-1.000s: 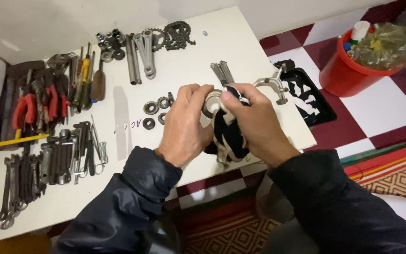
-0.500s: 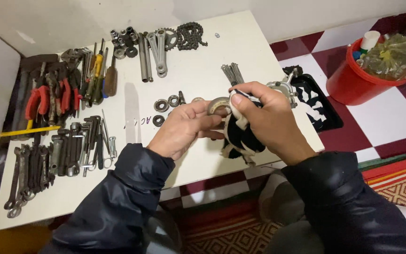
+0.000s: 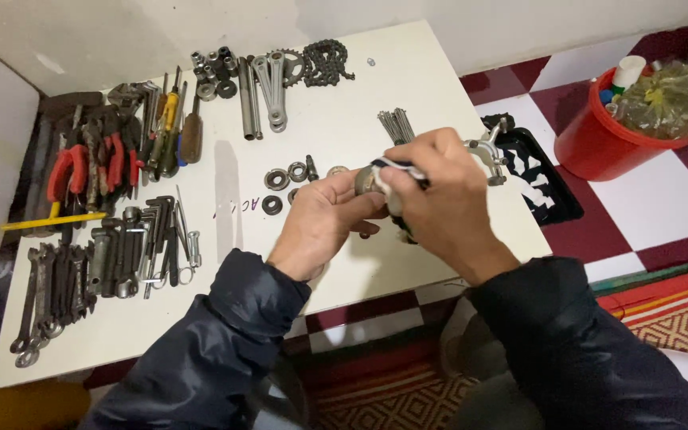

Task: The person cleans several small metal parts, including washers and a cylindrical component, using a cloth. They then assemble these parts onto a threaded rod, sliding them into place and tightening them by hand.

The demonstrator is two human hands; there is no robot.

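A: Left hand (image 3: pixel 324 223)?
B: Curled around a small round metal part (image 3: pixel 365 181), held just above the white table (image 3: pixel 408 87).

A: Right hand (image 3: pixel 443 203)?
B: Closed on a dark rag with a white edge (image 3: pixel 396 171), pressed against that same metal part. Both hands met over the table's near right area, touching through rag and part.

A: Exact kind of part?
B: Could not tell; mostly hidden by fingers and cloth.

A: Close by on the table?
B: Dark rings and washers (image 3: pixel 284 179) just left of the hands, a bundle of thin spokes (image 3: pixel 397 125) behind them, a silvery brake caliper (image 3: pixel 489 151) to the right.

A: Farther off?
B: Crank arms (image 3: pixel 268 91) and a coiled chain (image 3: pixel 326 62) near the far edge. Screwdrivers (image 3: pixel 170 119) and red-handled pliers (image 3: pixel 69 171) at far left, hex keys (image 3: pixel 153 235) and spanners (image 3: pixel 45 291) below them.

A: Off the table?
B: Red bucket (image 3: pixel 599 135) on the chequered floor, with a black tray (image 3: pixel 539 179) between it and the table.
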